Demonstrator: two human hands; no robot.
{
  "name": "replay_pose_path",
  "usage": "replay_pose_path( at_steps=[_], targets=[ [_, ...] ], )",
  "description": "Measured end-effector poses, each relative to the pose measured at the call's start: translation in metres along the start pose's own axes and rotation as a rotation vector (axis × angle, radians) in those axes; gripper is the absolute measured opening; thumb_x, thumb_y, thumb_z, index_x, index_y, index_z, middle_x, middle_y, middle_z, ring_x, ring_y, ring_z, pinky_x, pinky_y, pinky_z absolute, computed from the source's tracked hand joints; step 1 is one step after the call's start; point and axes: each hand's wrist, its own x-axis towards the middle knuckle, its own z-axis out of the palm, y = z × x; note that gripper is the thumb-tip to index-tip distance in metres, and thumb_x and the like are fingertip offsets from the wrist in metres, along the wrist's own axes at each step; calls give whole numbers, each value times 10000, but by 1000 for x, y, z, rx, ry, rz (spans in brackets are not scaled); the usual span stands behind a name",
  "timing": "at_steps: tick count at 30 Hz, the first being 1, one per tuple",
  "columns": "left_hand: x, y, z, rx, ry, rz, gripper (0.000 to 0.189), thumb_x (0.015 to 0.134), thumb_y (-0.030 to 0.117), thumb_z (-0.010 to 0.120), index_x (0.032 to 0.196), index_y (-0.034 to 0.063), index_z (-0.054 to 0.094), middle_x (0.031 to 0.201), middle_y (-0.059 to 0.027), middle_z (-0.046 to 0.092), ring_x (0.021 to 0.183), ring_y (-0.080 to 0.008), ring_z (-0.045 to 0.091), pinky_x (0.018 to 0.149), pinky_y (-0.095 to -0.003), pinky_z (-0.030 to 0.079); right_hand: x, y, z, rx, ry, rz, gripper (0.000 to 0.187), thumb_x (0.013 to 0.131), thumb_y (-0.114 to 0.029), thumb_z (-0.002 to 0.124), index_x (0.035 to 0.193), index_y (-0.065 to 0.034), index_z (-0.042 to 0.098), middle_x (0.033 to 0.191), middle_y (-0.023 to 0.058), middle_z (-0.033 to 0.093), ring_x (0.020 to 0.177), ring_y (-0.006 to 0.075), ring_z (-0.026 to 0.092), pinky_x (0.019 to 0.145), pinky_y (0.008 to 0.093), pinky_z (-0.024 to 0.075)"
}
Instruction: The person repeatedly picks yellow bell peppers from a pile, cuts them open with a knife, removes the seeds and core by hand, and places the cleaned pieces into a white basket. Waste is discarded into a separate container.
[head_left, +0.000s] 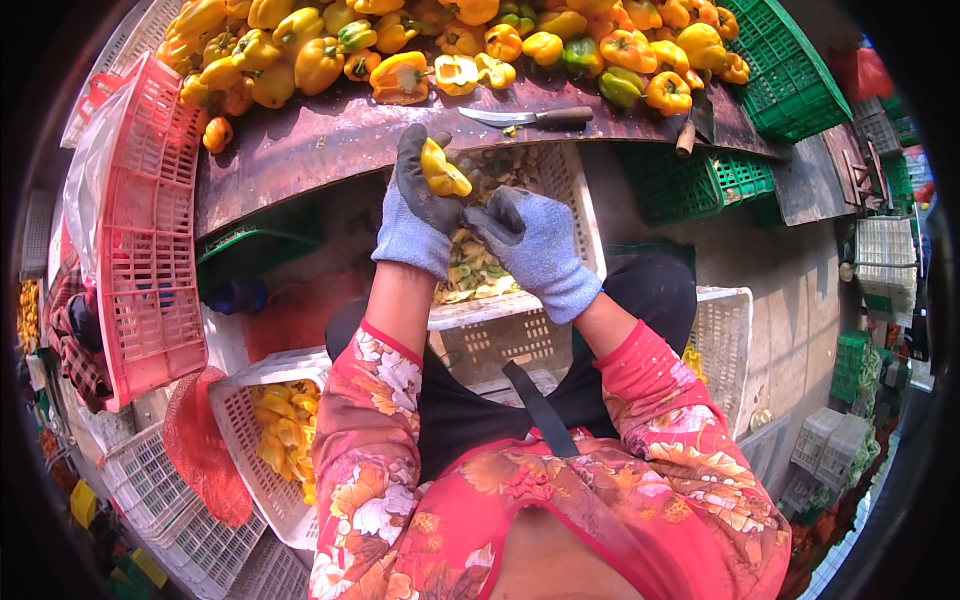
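Note:
My left hand (420, 199), in a blue glove with a dark coated palm, holds a piece of yellow bell pepper (442, 171) upright. Close to its right is my right hand (517, 232), gloved alike, its fingers curled together; whether something small is between them cannot be told. Both hands are over a white plastic crate (480, 309) with pepper scraps in it. On the wooden table (322, 161) beyond lies a knife (525, 117) with a wooden handle. Behind it are heaped yellow bell peppers (319, 64), a few partly green, and some cut open near the table's edge.
A pink crate (150, 232) stands at the left, a green crate (787, 71) at the table's right end. By my left side is a white crate (240, 420) of yellow pepper pieces, with a red mesh bag (202, 450) beside it. Another white crate (724, 345) is at my right.

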Motion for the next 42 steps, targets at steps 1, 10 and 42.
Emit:
replay_pose_path(
  at_steps=[1,10,42],
  targets=[
    [5,5,-2,-122,23,-73,429,935,402,582,1135,22,573,976,-132,622,939,-277,610,869,-467,505,-4,4,-4,-17,-151,145,284,815,-293,757,827,-39,630,735,160,601,614,327,584,559,393,449],
    [-26,6,27,-307,-772,-38,616,935,487,530,1351,34,494,1159,-145,563,1088,-312,529,1031,-499,392,0,-23,-20,280,269,-83,238,817,-86,769,1021,-11,672,903,76,648,730,126,608,619,259,476],
    [-7,-14,4,96,-407,-45,418,859,137,644,1241,0,545,982,-104,634,870,-194,622,790,-309,529,-24,7,2,1706,-25,641,145,981,-139,535,1085,-52,588,731,-2,556,516,91,480,474,238,439]
  ],
)
